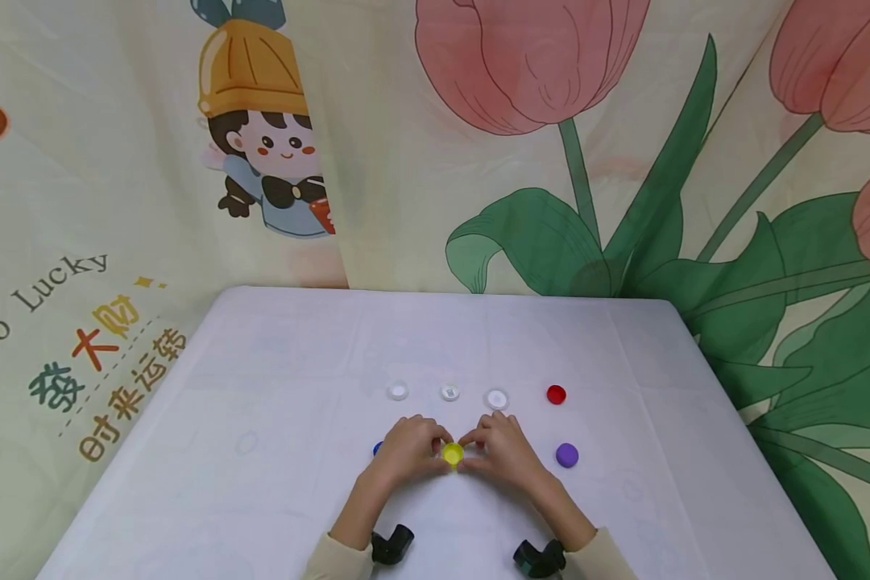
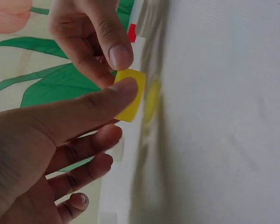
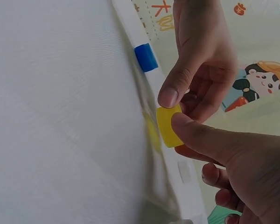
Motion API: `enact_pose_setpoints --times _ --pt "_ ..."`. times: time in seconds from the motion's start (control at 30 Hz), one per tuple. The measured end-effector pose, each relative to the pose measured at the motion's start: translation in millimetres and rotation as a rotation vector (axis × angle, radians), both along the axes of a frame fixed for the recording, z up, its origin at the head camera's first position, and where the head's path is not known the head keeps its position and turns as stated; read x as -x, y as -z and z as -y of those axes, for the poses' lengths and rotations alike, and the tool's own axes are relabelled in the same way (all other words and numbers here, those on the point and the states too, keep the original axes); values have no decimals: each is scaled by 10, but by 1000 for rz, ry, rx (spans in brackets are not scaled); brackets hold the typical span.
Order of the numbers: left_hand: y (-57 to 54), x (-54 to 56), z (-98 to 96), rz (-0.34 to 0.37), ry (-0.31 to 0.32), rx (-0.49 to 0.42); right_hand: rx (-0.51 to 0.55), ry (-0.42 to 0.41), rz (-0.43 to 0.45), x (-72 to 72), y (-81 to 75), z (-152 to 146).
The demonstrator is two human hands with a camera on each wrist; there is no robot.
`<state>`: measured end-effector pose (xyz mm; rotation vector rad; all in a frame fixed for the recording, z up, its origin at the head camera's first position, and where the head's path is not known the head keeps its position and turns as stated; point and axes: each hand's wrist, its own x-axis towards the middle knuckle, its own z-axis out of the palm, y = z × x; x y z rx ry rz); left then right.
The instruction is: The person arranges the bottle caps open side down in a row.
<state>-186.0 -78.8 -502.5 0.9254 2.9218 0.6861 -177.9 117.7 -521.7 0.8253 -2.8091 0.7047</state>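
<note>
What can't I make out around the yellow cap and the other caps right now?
- Blue cap: head view, mostly hidden behind the left hand.
- Yellow cap: its sides are covered by fingers of both hands; right hand. Whether it is lifted off the table cannot be told.
- Three white caps: head view, too small to read any markings.

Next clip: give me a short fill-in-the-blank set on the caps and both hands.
1. Both hands pinch the ____ cap.
2. The cap partly hidden behind the left hand is ____.
3. The purple cap lies nearer the ____ hand.
4. Directly beyond the purple cap lies a ____ cap.

Missing words: yellow; blue; right; red
</note>
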Motion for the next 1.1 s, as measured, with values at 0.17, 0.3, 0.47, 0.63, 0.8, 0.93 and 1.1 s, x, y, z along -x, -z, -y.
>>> enact_pose_setpoints --times 0.17,0.3,0.47,0.63,0.8,0.93,1.1 --pt "-116 4 32 0 9 -115 98 2 -25 -2 -135 -46" --pt "-291 -25 53 -20 33 -236 218 -6 -45 -28 -324 -93" --pt "-508 -88 52 -85 51 -327 308 -33 -97 -81 -537 -138" --pt "-659 -142 44 -118 63 -376 365 -68 -179 -130 -678 -180" --pt "-729 -176 38 -152 84 -447 370 -104 -272 -153 -741 -210" --pt "-743 -193 23 -160 106 -495 371 -120 -322 -162 -766 -224" --pt "-736 -193 16 -95 91 -547 381 -125 -357 -167 -785 -237"
